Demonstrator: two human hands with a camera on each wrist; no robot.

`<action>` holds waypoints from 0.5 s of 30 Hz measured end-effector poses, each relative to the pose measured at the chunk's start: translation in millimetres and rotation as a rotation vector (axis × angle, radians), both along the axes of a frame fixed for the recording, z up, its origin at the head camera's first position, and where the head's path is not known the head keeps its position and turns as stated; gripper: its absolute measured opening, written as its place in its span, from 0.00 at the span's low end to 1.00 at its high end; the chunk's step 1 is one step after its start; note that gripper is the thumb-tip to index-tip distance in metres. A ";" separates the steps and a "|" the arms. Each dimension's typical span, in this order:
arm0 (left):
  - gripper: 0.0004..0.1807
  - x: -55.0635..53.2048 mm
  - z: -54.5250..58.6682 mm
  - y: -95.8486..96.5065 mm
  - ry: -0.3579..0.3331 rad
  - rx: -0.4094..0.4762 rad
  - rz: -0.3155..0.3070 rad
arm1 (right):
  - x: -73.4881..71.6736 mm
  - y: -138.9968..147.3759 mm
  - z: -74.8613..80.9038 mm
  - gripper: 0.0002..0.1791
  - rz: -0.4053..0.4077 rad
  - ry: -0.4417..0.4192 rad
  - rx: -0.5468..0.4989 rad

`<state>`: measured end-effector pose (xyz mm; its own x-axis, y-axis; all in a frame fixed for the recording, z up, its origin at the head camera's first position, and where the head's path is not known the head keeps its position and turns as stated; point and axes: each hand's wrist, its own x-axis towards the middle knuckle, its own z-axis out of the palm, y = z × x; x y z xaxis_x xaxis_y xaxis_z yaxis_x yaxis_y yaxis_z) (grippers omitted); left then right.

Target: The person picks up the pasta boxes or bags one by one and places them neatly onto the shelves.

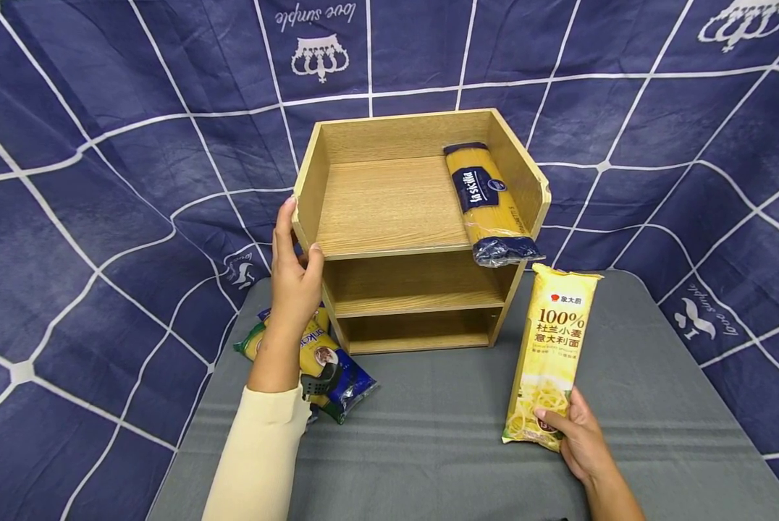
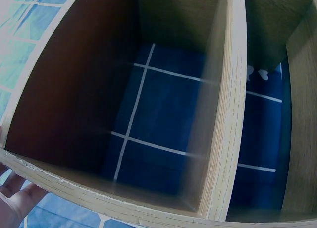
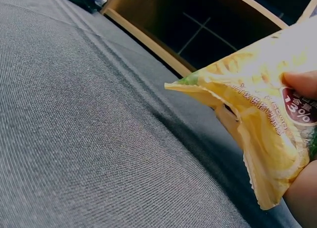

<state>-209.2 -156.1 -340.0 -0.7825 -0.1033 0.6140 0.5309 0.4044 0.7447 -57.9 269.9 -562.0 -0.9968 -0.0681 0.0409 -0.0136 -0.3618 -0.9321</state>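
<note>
My left hand (image 1: 296,289) holds the left side panel of a small wooden shelf unit (image 1: 389,250), with the thumb at the front edge and the fingers along the outside. In the left wrist view, fingers (image 2: 20,200) show at the panel's outer face. My right hand (image 1: 581,438) grips the lower end of a yellow pasta packet (image 1: 549,354), thumb across its printed front. The packet is held tilted, right of the shelf unit and above the grey cloth. On the top shelf, along its right side, lies a spaghetti packet (image 1: 483,195), its dark blue end overhanging the front edge.
Several pasta packets (image 1: 327,358) in yellow, blue and green lie on the grey cloth (image 1: 435,420) left of the shelf unit, partly behind my left forearm. Two lower compartments (image 1: 422,282) open toward me. Blue curtains (image 1: 187,166) with white lines surround the table.
</note>
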 end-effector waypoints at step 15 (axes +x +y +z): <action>0.40 0.4 0.2 0.1 0.008 -0.002 -0.001 | 2.1 -6.7 7.5 0.35 0.047 0.026 0.060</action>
